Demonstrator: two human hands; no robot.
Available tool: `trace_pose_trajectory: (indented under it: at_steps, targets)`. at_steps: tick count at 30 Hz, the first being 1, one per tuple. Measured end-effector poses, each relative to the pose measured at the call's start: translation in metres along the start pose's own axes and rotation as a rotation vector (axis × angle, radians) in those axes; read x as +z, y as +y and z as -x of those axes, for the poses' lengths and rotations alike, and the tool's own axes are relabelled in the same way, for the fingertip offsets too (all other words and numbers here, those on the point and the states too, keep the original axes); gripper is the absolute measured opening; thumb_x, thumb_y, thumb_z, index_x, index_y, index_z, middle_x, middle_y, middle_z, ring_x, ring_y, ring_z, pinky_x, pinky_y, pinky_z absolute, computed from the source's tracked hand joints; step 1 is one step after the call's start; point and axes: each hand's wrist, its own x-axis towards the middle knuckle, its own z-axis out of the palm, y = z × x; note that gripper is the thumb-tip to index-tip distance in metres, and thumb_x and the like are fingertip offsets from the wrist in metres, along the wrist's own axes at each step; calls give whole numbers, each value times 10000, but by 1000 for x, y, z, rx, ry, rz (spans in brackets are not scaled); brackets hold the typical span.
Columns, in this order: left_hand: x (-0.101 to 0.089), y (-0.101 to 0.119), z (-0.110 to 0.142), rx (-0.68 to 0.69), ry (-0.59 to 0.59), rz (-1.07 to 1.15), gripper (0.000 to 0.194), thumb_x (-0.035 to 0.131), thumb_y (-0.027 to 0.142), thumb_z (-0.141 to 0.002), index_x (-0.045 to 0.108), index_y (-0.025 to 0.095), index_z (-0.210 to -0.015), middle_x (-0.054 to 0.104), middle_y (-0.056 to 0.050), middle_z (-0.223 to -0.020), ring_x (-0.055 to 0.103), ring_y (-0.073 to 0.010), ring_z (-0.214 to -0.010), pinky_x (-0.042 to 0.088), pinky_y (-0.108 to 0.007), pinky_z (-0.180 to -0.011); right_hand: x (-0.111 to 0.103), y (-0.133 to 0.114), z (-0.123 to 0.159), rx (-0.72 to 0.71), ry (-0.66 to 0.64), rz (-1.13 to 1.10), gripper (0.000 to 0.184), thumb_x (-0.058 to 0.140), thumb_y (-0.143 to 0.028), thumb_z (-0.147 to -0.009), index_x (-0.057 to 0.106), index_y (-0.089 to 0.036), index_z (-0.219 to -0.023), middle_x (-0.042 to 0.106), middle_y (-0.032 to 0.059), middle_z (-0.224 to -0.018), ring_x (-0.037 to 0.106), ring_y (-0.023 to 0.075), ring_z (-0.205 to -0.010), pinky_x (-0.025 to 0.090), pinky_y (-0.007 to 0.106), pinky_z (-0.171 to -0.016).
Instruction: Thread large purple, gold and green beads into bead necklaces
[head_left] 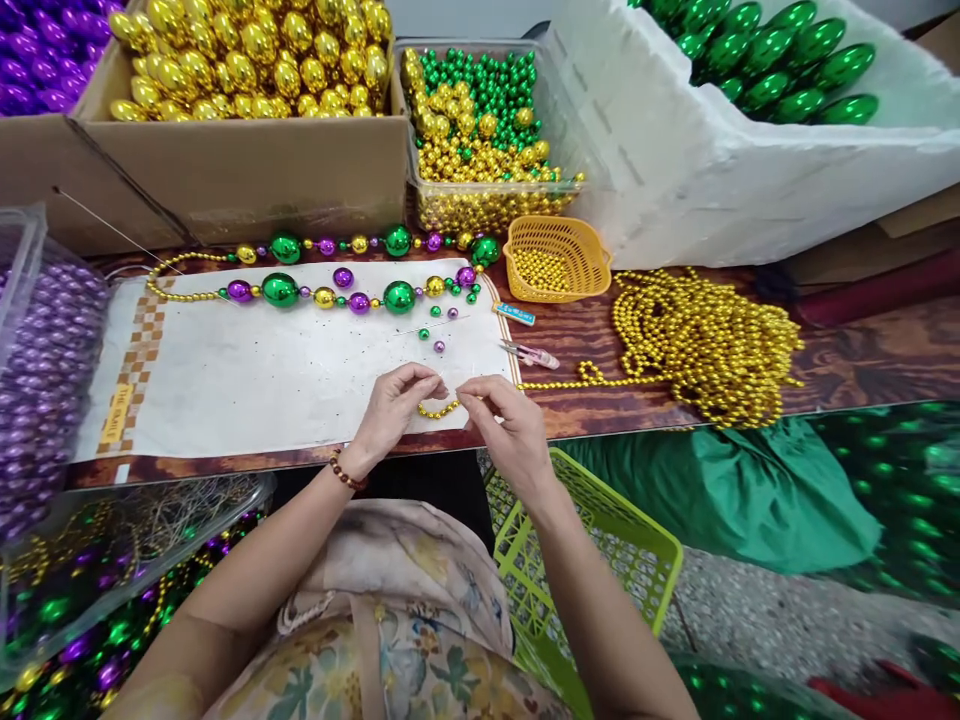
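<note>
Both hands meet above the front edge of a white mat (pixel 225 380). A short strand of small gold beads (pixel 437 412) hangs in a curve between them. My left hand (pixel 397 405) pinches one end, fingertips pressed together. My right hand (pixel 506 425) pinches near the other end; the exact grip is partly hidden by the fingers. Behind them lies a long bead necklace (pixel 322 297) of green, purple and gold beads. Loose green and purple beads (pixel 439 346), a thin needle (pixel 431 330) and small thread snips (pixel 531 354) rest close by.
An orange basket (pixel 600 262) holds gold beads. A heap of gold bead chain (pixel 705 345) lies right. Along the back stand a cardboard box (pixel 247 165), a clear bin (pixel 585 150) and a white foam box (pixel 660 170). Below the table sits a green crate (pixel 637 520).
</note>
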Motion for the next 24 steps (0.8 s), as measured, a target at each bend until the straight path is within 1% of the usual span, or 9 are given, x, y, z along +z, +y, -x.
trace_pose_trajectory:
  at_steps: [2,4,7,9,12,15,18,21,24]
  targets:
    - [-3,4,0,25,-76,-95,229,730,379,-817,718,150,-817,715,-34,-758,674,-152,-739,529,-262,-752,-9,-6,-6,-161,-69,113,159,545,-266,-1000,688,-202,-1028,705,81,-1062,680,184,-930,513,288,-786]
    - [-4,8,0,43,-131,-169,213,704,363,-837,728,152,-822,703,-30,-748,651,-144,-718,514,-250,-725,-13,-7,-12,-215,-190,265,194,538,-248,-1006,675,-182,-1126,694,114,-1136,671,206,-1009,505,294,-813]
    - [-5,14,-1,33,-202,-271,206,679,342,-851,735,150,-804,650,-13,-664,590,-123,-633,483,-235,-654,-16,-1,-17,-149,-347,485,187,521,-214,-1009,690,-165,-1071,692,100,-966,657,193,-852,470,280,-722]
    - [-6,17,-3,31,-236,-347,185,682,319,-838,744,152,-787,627,-6,-642,536,-105,-574,437,-221,-578,-20,5,-14,-85,-381,494,175,526,-191,-1000,695,-168,-962,657,67,-846,620,172,-773,435,265,-689]
    - [-6,20,-7,71,-245,-399,154,699,294,-812,763,159,-772,666,-25,-698,528,-102,-591,405,-213,-549,-27,11,-2,79,-377,161,175,550,-195,-971,654,-174,-832,613,25,-748,571,139,-684,411,250,-645]
    - [0,15,-9,85,-207,-288,162,737,321,-793,762,161,-784,664,-24,-667,546,-107,-595,430,-216,-566,-26,12,9,360,-341,-514,188,587,-306,-943,633,-186,-805,538,-24,-633,479,108,-522,394,240,-531]
    - [8,5,-6,86,-129,-134,189,773,350,-774,738,164,-779,632,-3,-626,554,-104,-573,461,-224,-580,-13,10,12,515,-112,-1058,178,702,-370,-857,680,-193,-858,465,-55,-601,377,79,-467,375,230,-477]
    - [15,-3,-2,102,-81,-115,172,781,341,-778,757,171,-798,656,-12,-687,560,-101,-595,475,-232,-604,4,10,10,486,93,-1201,221,757,-345,-806,734,-211,-980,480,-50,-644,424,79,-522,424,238,-533]
    - [15,-6,2,106,-42,-155,160,759,336,-800,784,182,-837,624,-5,-688,503,-90,-574,420,-228,-557,16,16,10,372,88,-961,283,685,-362,-872,741,-229,-1116,544,-29,-694,519,109,-607,493,281,-644]
